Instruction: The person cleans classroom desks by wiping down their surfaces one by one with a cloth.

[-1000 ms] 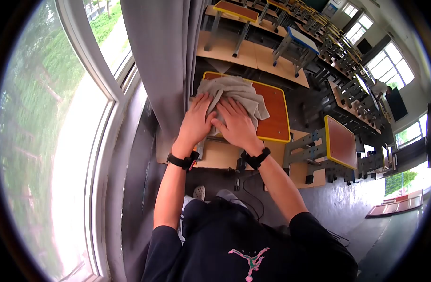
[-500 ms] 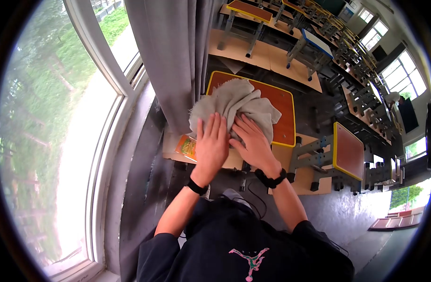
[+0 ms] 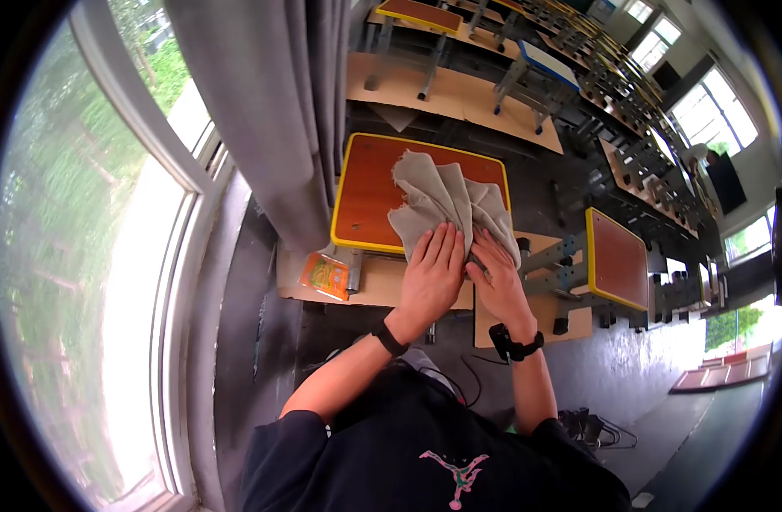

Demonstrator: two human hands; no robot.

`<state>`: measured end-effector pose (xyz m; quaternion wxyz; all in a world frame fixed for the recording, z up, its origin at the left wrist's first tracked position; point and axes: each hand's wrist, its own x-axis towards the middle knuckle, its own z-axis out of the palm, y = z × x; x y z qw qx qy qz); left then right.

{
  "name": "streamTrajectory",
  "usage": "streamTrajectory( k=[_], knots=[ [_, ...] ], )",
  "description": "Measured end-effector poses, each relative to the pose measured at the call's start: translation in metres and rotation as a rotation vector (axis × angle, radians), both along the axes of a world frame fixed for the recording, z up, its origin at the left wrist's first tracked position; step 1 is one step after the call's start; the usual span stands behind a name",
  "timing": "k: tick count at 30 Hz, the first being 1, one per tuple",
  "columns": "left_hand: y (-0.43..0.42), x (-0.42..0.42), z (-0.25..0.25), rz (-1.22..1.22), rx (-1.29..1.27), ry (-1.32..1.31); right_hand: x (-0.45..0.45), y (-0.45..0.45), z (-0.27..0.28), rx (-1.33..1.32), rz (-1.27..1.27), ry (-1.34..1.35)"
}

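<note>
A crumpled grey cloth (image 3: 438, 192) with frayed edges lies over the right part of a brown stool top (image 3: 370, 183) with a yellow rim. My left hand (image 3: 434, 269) rests flat on the cloth's near edge, fingers stretched out. Beside it, my right hand (image 3: 498, 282) presses on the cloth's near right corner, its fingers also extended and thumb toward the left hand. Both palms face down at the front edge of the stool top. An orange packet (image 3: 326, 276) lies on the desk board (image 3: 378, 282) below and to the left.
A grey curtain (image 3: 271, 119) and a window frame (image 3: 182, 162) stand close on the left. Another yellow-rimmed stool (image 3: 617, 258) lies tipped to the right. Beyond are rows of desks with stools on top, including a blue-edged stool (image 3: 549, 64).
Both hands have slid the cloth to the right across the stool top, uncovering its left part. The orange packet now shows more fully.
</note>
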<state>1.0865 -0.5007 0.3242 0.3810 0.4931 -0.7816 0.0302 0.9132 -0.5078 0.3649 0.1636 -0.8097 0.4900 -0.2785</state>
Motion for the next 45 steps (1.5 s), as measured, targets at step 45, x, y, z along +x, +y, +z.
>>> streamTrajectory(
  k=[45],
  knots=[
    [-0.002, 0.077, -0.030, -0.017, -0.115, -0.054, 0.083, 0.016, -0.045, -0.408, -0.185, -0.219]
  ],
)
